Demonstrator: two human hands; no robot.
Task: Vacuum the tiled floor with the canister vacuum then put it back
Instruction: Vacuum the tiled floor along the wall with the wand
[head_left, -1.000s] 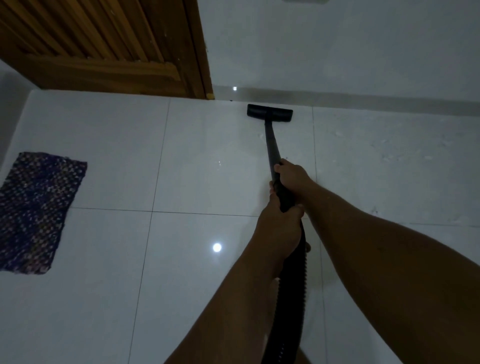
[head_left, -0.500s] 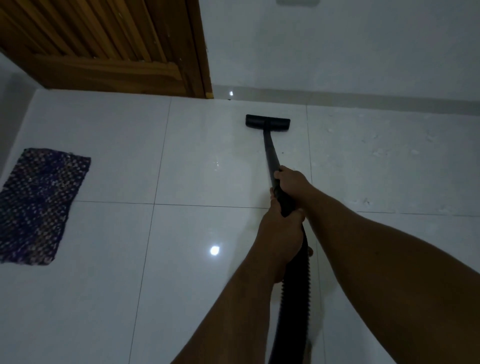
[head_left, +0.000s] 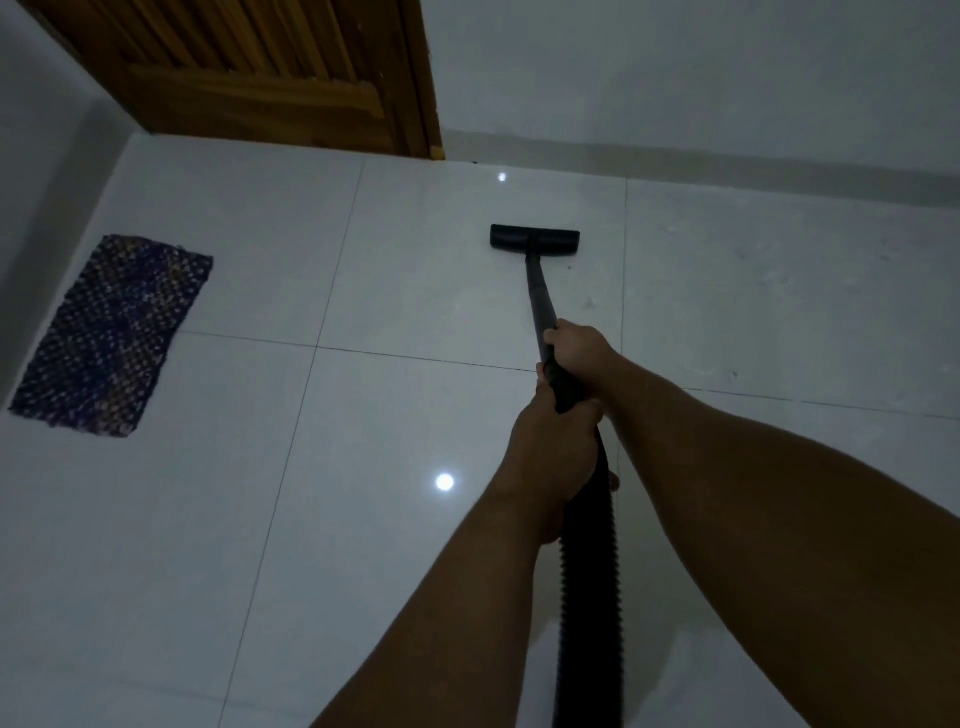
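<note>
While both hands are clenched round the black wand (head_left: 540, 306), the floor head (head_left: 534, 240) sits flat on the white tiled floor (head_left: 260, 519), a little short of the grey skirting (head_left: 727, 174) and to the right of the wooden door (head_left: 270, 78). Right hand (head_left: 579, 348): forward on the tube, fingers wrapped. Left hand (head_left: 550, 447): behind it, closed over the thicker grip where the ribbed hose (head_left: 589, 571) begins. Hose: trails down toward the person and out of view; canister not visible. Woven mat (head_left: 111, 332): lying near the left wall, well apart from the head. Faint scuffs or dust marks: on the tiles to the right of the head, dim light makes them hard to judge. Handling note, as judgement: the stroke is likely to go best with the head kept level and fully seated, passes overlapped along the grout lines, the strip by the skirting covered, and the hose kept slack so it does not drag the head sideways or catch the feet.
</note>
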